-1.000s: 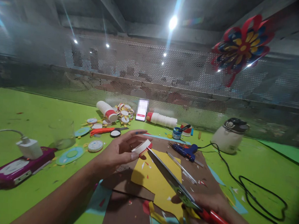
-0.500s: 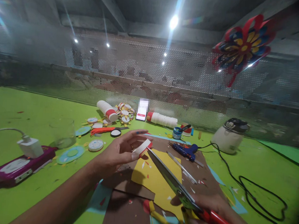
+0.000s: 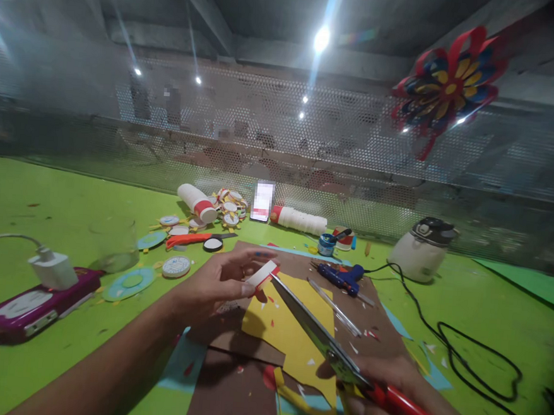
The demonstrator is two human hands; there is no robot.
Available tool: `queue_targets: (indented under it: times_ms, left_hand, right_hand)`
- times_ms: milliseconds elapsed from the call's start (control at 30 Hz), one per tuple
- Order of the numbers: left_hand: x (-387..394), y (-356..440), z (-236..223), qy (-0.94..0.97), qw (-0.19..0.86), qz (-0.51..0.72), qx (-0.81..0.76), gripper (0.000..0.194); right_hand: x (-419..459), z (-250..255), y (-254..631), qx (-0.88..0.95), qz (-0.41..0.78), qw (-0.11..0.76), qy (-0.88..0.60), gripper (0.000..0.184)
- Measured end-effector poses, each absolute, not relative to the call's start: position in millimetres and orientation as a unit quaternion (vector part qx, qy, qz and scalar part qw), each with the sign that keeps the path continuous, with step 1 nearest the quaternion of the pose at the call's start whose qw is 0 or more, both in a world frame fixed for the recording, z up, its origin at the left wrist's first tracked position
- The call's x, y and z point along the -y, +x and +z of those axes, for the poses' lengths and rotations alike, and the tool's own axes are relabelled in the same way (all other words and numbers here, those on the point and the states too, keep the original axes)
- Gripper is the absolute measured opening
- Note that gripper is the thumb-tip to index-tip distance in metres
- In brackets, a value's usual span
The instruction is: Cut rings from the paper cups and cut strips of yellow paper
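Between the thumb and fingers of my left hand (image 3: 219,285) is a small white-and-red paper cup piece (image 3: 264,275), its white side facing up. My right hand (image 3: 388,386) grips a pair of red-handled scissors (image 3: 316,330). The blades point up and to the left, and their tips are at the right edge of the piece; whether they touch it I cannot tell. Below lies a yellow paper sheet (image 3: 291,341) on brown cardboard (image 3: 235,394), strewn with small red and white scraps.
A blue glue gun (image 3: 341,278) and clear glue sticks (image 3: 334,306) lie to the right, the black cord trailing beyond. Stacked paper cups (image 3: 299,220), a phone (image 3: 261,201) and a blue jar (image 3: 326,244) stand at the back. Leftward are a purple power strip (image 3: 37,304) and a glass (image 3: 113,246).
The whole view has shifted slightly, with things appearing a little further left. Both hands keep their hold, and the scissors' tips stay beside the cup piece.
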State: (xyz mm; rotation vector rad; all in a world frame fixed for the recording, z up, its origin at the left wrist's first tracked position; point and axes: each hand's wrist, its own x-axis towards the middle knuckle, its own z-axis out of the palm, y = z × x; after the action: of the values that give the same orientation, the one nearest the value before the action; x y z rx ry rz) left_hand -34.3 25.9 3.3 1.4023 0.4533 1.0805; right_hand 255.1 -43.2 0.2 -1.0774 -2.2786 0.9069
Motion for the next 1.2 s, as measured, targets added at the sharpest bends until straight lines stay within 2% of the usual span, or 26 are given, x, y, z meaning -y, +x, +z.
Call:
queue_targets:
  times_ms: [167,500,600,800,1200]
  left_hand:
    - [-26,-35,5,0.593,0.622,0.466,-0.21,0.048]
    - [-27,-26,3,0.539,0.585,0.566,-0.218,0.034]
    - [-26,-24,1,0.549,0.573,0.571,-0.213,0.04]
    - [-21,-18,0,0.543,0.564,0.569,-0.251,0.06]
    - [-16,-14,-1,0.553,0.574,0.555,-0.24,0.055]
  right_hand:
    - [33,-2,245,0.823,0.314,0.233,-0.413,0.021]
    - [34,-2,242,0.815,0.289,0.298,-0.405,0.032]
    - [32,-8,241,0.816,0.267,0.307,-0.411,0.031]
    - [31,-26,236,0.833,0.132,0.333,-0.422,0.04]
    - [41,-8,232,0.847,0.105,0.366,-0.371,0.035]
